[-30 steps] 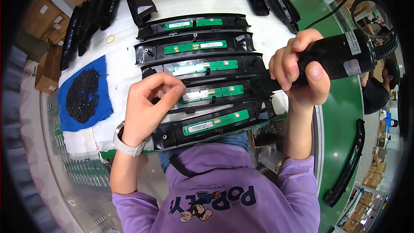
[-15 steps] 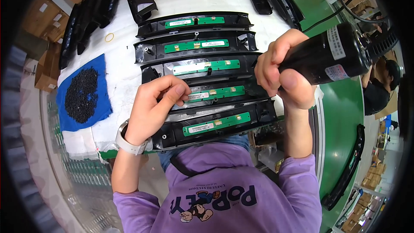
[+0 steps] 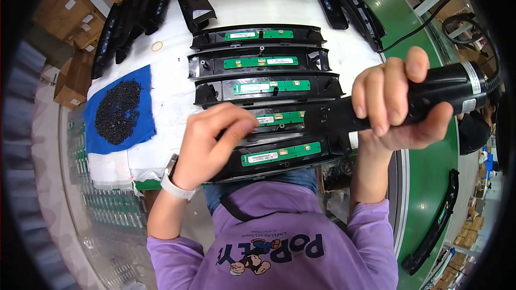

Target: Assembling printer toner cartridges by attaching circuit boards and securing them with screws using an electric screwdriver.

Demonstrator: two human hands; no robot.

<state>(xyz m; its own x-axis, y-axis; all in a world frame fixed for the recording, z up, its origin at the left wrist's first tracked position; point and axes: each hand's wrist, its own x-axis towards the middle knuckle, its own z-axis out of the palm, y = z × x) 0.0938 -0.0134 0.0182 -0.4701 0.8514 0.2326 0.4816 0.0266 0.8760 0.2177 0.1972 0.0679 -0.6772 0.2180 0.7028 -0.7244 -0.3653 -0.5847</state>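
My right hand (image 3: 395, 102) is wrapped round a black corded electric screwdriver (image 3: 443, 88), held nearly level. Its dark front end points left, over the right part of the fourth black plastic strip from the back, covering the end of that strip's green circuit board (image 3: 287, 118). My left hand (image 3: 212, 137) rests at the left end of the same board, thumb and forefinger pinched together; anything between them is hidden. Nearest me lies another strip with a green circuit board (image 3: 282, 153). Farther back, similar strips lie in a row, including one with a board (image 3: 258, 63).
Left of the row, a blue cloth (image 3: 146, 129) carries a pile of tiny black screws (image 3: 115, 113). A yellow rubber band (image 3: 157, 46) lies behind it. More black housings (image 3: 193, 2) stand at the back. A green surface (image 3: 424, 182) runs along the right, bearing a long black strip (image 3: 435, 225).
My right hand has tilted the screwdriver, bringing its front end leftward over the fourth strip. My left hand stays at the board's left end. The whole view has shifted slightly.
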